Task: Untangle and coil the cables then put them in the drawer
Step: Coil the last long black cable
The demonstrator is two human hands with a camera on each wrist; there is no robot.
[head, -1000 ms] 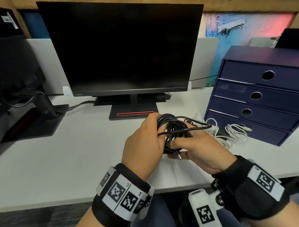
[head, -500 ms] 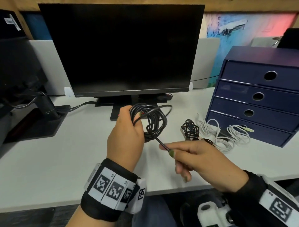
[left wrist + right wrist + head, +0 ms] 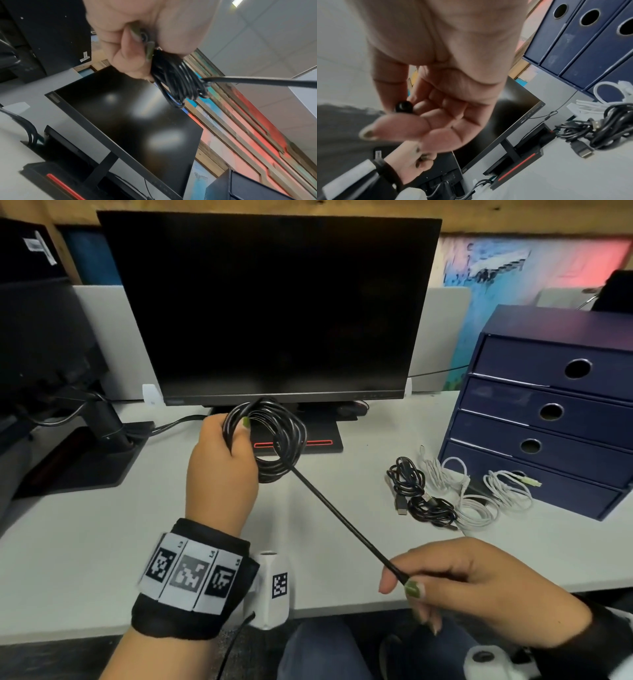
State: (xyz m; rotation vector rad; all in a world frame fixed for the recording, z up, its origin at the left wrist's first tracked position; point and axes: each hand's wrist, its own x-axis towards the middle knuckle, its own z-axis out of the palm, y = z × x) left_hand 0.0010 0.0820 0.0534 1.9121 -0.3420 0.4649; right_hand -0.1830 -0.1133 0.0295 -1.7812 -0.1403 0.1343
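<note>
My left hand (image 3: 226, 460) grips a coil of black cable (image 3: 274, 440) in front of the monitor, fingers curled round the loops (image 3: 178, 79). One free end runs taut and straight down-right to my right hand (image 3: 445, 580), which pinches the cable's end (image 3: 404, 106) between thumb and forefinger near the table's front edge. A tangled black cable (image 3: 416, 494) and white cables (image 3: 486, 494) lie on the table beside the dark blue drawer unit (image 3: 555, 409), whose drawers are all closed.
A black monitor (image 3: 270, 306) on a stand with a red stripe (image 3: 294, 444) stands at the back centre. Another monitor arm and base (image 3: 85, 453) sit at the left. The white table (image 3: 85, 542) has bare surface in the middle and front left.
My hands have drawn apart: the left lifted the coil up and left, while the right pulled the free end down and right until it ran straight.
</note>
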